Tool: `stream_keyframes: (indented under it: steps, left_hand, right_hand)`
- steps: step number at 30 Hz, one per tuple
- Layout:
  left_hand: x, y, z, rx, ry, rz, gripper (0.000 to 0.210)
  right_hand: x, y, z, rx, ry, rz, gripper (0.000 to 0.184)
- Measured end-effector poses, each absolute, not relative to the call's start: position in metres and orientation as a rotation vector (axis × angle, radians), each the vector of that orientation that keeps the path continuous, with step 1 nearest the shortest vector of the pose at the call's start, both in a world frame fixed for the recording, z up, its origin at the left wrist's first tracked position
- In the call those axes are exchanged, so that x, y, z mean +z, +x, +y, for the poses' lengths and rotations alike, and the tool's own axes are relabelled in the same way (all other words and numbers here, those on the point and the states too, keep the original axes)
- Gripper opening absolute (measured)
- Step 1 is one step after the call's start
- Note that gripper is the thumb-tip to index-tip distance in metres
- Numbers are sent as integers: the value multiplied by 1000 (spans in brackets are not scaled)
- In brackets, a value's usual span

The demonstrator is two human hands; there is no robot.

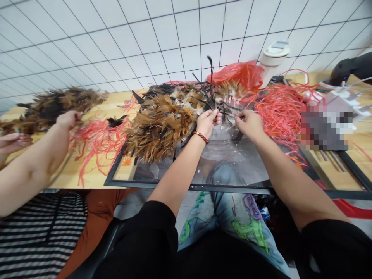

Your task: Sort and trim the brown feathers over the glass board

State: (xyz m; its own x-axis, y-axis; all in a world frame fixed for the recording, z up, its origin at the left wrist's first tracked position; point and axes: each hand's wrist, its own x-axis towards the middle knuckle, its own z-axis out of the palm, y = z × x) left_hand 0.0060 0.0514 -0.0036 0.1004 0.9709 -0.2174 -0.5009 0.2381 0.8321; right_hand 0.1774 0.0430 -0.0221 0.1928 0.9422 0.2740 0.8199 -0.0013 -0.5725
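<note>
Dark feathers [212,97] — loose bunch
Slender, near-black, tips up and splayed; pinched in left hand [208,121] — just beside heaped brown feathers [162,128]

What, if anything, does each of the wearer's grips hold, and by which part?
The left grip holds dark feathers near their lower ends. Whether the right grip holds anything cannot be told.

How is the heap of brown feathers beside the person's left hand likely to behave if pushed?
The heap of brown feathers would probably feel light for its bulk, being loose, fluffy plumes. It would likely give and spread rather than roll, since its edges look ragged. The lowest feathers might slide easily on the smooth, see-through panel.
</note>
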Motion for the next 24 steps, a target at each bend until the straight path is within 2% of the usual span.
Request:
stream_keyframes:
  steps: [3,6,10,13,19,24]
  left_hand:
    - [-4,7,51,1203,682,897,17]
    - [-3,7,50,1189,676,905,16]
    - [-2,6,50,1209,644,911,14]
    - [-2,5,51,1218,634,913,14]
    - [-2,6,51,1216,644,936,14]
    - [-2,5,51,1223,633,932,12]
  right_hand:
    - [-28,182,52,452,-1666,-1489,12]
    - [-32,184,56,718,-1504,-1337,22]
    - [-29,183,55,818,-1360,-1204,27]
    - [-24,186,52,755,-1404,-1239,25]
    - [-14,192,44,275,-1545,-1573,22]
    - [-13,180,35,333,-1367,-2054,25]
